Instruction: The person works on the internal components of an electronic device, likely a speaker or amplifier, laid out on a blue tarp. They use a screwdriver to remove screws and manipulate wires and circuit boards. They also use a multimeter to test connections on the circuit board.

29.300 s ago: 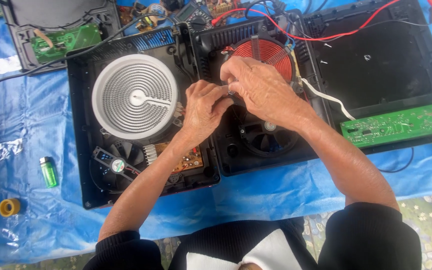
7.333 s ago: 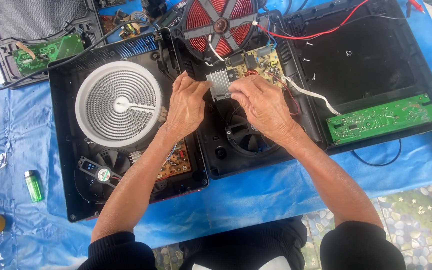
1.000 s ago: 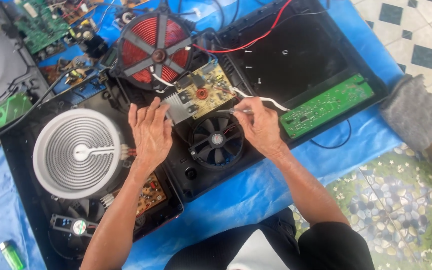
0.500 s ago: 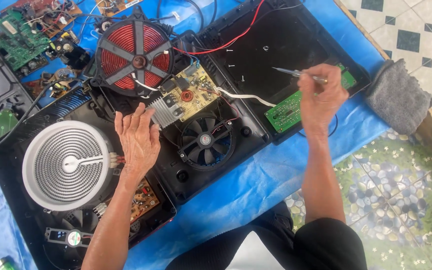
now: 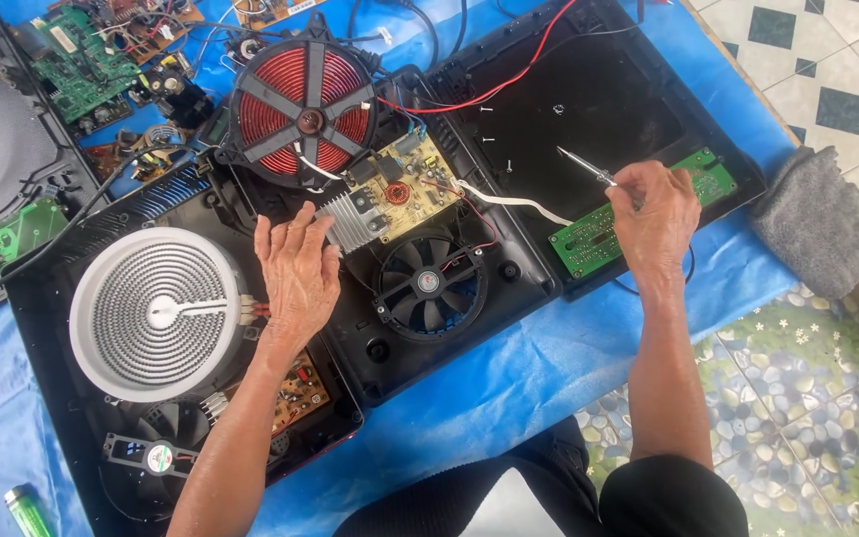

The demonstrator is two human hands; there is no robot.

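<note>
My left hand [image 5: 297,275] lies flat, fingers spread, on the black cooker housing beside a silver heat sink [image 5: 351,223] and the yellowish circuit board [image 5: 402,186]. My right hand [image 5: 655,220] is shut on a thin screwdriver [image 5: 583,166], whose tip points up-left over the open black lid. It hovers above a green circuit board [image 5: 638,214]. A black fan [image 5: 429,282] sits below the yellowish board. A red copper coil [image 5: 307,103] lies behind it.
A white spiral heating element [image 5: 156,311] sits in the left cooker. More green boards [image 5: 80,60] and loose parts lie at the back left. A grey cloth [image 5: 817,221] rests on the tiled floor to the right. Blue tarp [image 5: 509,388] covers the ground. A green lighter [image 5: 27,507] lies bottom left.
My right hand has left the yellowish board and swung right with the screwdriver, coming to rest over the green board. My left hand stays flat on the housing.
</note>
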